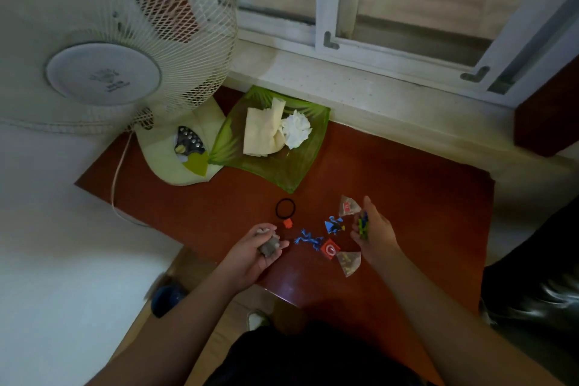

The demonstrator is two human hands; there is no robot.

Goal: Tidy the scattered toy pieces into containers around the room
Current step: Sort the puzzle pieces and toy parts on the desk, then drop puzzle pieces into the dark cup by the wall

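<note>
Nearest the front edge of the reddish-brown surface [407, 185], the left hand [253, 255] has its grip curled round a small grey toy piece [268, 246], palm turned up. The right hand [374, 233] pinches a cluster of green, blue and dark toy pieces [363, 224] between thumb and fingers.

Between the two hands lie the loose pieces: a clear triangular packet [348, 262] closest to the front edge, touching a red square piece [329, 249]; beside that a spiky blue figure [308, 239], then a blue and black flat piece [334, 225], a small orange block [287, 223], a second clear packet with a red label [348, 206] just beside the right fingertips, and a black ring [285, 207].

These pieces look light and stiff, probably plastic; the flat ones may need a fingernail under an edge, while the blue figure offers limbs to pinch. The packets seem crinkly and slippery, best taken by a corner. The ring looks soft, like an elastic band.

Further back, toward the far edge, a green glass dish [282, 172] holds crumpled tissue [296, 131] and a folded cloth [263, 131]. At the far left corner stands a white fan [103, 72] on its base.
</note>
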